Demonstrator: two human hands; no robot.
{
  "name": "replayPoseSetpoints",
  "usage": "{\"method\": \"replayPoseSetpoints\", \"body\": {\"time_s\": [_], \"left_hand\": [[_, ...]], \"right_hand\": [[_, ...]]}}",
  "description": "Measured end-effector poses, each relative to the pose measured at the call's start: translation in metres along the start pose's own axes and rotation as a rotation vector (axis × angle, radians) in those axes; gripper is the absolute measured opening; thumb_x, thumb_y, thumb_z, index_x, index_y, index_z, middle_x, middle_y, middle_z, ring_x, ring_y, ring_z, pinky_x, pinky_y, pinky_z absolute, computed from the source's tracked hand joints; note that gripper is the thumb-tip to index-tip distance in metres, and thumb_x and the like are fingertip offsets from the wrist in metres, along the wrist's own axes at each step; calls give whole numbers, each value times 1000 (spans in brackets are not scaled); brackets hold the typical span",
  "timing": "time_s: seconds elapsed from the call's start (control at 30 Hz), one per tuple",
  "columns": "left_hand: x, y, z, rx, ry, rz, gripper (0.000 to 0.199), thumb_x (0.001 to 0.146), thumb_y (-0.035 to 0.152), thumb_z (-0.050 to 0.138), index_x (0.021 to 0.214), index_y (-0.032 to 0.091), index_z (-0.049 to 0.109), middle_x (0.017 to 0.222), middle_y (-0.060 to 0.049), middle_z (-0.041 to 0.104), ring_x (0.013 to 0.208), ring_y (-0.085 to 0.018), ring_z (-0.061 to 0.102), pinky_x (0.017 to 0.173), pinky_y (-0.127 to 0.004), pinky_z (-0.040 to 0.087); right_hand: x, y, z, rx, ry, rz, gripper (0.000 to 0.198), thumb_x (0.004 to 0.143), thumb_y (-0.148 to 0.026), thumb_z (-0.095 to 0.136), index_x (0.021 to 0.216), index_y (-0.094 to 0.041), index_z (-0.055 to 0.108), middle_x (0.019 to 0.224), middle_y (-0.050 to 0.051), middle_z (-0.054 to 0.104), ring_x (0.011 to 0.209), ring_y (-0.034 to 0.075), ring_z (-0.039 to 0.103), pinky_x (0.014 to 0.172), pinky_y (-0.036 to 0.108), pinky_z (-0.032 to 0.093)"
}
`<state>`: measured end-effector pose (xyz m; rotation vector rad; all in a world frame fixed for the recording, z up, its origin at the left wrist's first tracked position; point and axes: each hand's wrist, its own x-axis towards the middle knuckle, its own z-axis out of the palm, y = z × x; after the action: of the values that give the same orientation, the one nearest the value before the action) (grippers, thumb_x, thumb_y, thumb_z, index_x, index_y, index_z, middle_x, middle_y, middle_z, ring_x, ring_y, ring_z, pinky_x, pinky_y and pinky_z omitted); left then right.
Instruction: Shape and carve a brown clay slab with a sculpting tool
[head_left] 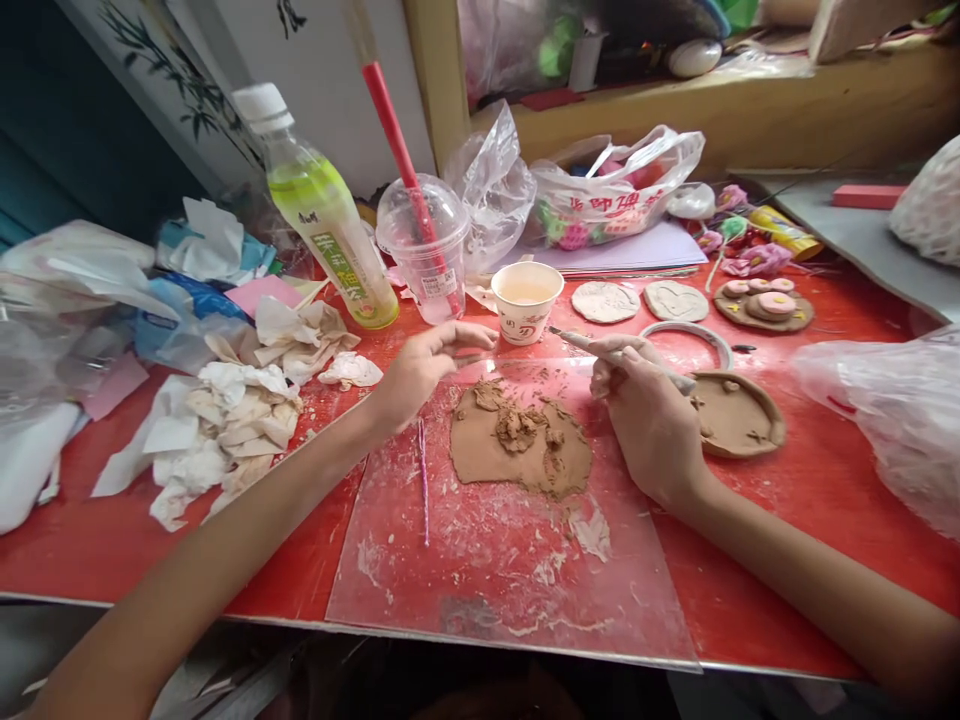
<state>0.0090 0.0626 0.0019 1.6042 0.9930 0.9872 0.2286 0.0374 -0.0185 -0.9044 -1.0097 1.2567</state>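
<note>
One dish (741, 418) partly behind right hand (654, 425)

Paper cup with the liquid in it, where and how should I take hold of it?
The paper cup is probably best gripped around its upper wall, just under the rim, with the left hand coming in level from the left, where it is close by. The cup stands upright, open, holding liquid, and tapers downward, so squeeze lightly.

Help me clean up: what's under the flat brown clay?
A clear sheet shows all around the flat brown clay; directly beneath, everything is covered and can't be seen.
</note>
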Motion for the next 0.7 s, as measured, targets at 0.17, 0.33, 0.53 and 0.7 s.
{"method": "replayPoseSetpoints", "body": {"time_s": [0.17, 0.33, 0.53, 0.7], "left_hand": [[35, -13, 29, -271, 140, -44, 16, 57, 4, 35, 46, 16, 38, 43, 5, 34, 38, -3, 30, 39, -16, 23], [42, -20, 37, -358, 65, -131, 19, 57, 6, 35, 42, 16, 29, 37, 6, 23, 33, -2, 19, 38, -16, 12], [43, -19, 30, -498, -39, -188, 20, 54, 6, 38, 42, 17, 25, 37, 7, 20, 32, -2, 20, 37, -16, 12], [46, -18, 27, -578, -132, -213, 22, 54, 4, 38, 43, 16, 23, 39, 7, 20, 32, -2, 21, 36, -14, 12]], "right_hand": [[3, 0, -3, 12, 27, 25, 13, 80, -29, 49, 79, -25, 61, 72, 0, 39, 62, 13, 36, 56, 28, 31], [3, 1, -1, 67, 44, 15, 10, 79, -26, 52, 76, -23, 61, 75, 0, 41, 62, 12, 34, 54, 27, 29], [3, -4, 2, 165, 128, 183, 14, 76, -33, 54, 67, -21, 53, 60, -2, 27, 50, 10, 18, 42, 27, 9], [6, -5, 1, 187, 144, 196, 15, 72, -32, 53, 63, -21, 48, 56, -3, 25, 47, 9, 14, 42, 27, 4]]}}
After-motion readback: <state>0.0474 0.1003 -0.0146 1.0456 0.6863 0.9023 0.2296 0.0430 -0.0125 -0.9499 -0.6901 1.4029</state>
